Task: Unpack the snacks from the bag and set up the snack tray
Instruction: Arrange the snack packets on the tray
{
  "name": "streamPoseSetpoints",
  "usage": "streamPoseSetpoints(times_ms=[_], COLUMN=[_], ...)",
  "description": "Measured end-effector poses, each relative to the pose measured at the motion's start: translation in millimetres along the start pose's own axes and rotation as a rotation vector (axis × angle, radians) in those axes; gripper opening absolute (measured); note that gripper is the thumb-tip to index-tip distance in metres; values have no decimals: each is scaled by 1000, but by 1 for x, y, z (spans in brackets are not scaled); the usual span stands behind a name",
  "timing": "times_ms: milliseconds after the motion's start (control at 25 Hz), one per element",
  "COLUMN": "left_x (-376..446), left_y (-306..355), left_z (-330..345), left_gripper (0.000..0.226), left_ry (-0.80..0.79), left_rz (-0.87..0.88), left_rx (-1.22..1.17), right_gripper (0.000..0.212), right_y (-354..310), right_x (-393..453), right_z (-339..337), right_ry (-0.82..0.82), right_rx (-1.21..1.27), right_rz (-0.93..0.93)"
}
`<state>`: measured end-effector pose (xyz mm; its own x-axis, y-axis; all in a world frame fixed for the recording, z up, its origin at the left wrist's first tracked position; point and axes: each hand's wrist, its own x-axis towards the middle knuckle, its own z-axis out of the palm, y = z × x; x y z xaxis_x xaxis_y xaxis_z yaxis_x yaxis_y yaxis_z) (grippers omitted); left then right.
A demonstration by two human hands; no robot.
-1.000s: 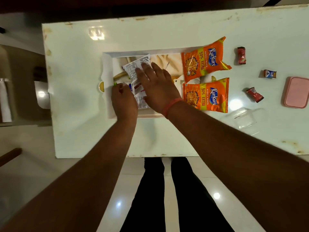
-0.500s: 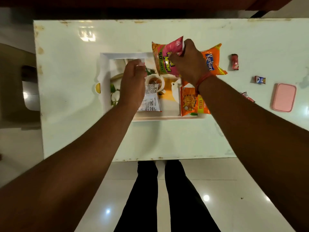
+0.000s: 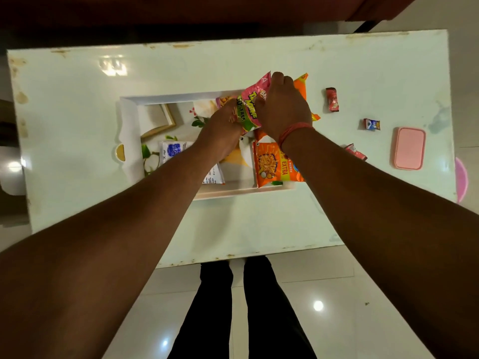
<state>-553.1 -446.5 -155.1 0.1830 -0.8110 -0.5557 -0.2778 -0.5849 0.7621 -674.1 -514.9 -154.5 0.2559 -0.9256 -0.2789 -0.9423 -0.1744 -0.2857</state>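
A white snack tray (image 3: pixel 166 97) with a printed floral base lies on the table. Over its far right part, a pink and green snack packet (image 3: pixel 250 107) is held by both hands: my right hand (image 3: pixel 281 107) grips its top and right side, my left hand (image 3: pixel 223 128) its lower left. A white sachet (image 3: pixel 172 150) lies flat in the tray, partly under my left forearm. An orange snack packet (image 3: pixel 272 165) lies at the tray's right end. Another orange packet (image 3: pixel 300 85) shows behind my right hand.
On the white table (image 3: pixel 77 112), right of the tray, lie a red candy (image 3: pixel 332 99), a small blue-and-orange candy (image 3: pixel 371 124), another red candy (image 3: pixel 355 151) and a pink lidded box (image 3: pixel 409 148). A pink object (image 3: pixel 461 178) sticks out at the table's right edge.
The white sachet was laid in the tray and my left hand left it. My right hand brought a pink packet over the tray, and my left hand has now joined it.
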Motion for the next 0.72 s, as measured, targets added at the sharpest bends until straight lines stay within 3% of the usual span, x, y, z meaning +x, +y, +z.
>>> streamPoseSetpoints(times_ms=[120, 200, 320, 400, 480, 600, 720], left_x=[-4, -6, -23, -40, -52, -61, -61], left_y=[-1, -10, -42, -67, -93, -117, -114], left_z=[2, -1, -16, -31, -45, -58, -66], left_gripper=[47, 49, 45, 38, 37, 39, 34], left_ry=[-37, -22, 264, 480, 565, 448, 421], left_rz=[-2, -41, -27, 17, -63, -246, -323], left_rx=[-33, -53, -80, -13, -2, 29, -102], right_gripper=[51, 49, 45, 41, 39, 45, 41], right_y=[7, 7, -8, -23, -40, -64, -75], right_x=[-7, -19, -53, -81, -102, -108, -96], right_z=[-2, -3, 7, 27, 52, 76, 83], right_ry=[20, 119, 188, 62, -137, -399, -444], right_rx=[-68, -94, 25, 226, 443, 769, 883], right_rz=[25, 3, -106, -112, 0, 308, 390])
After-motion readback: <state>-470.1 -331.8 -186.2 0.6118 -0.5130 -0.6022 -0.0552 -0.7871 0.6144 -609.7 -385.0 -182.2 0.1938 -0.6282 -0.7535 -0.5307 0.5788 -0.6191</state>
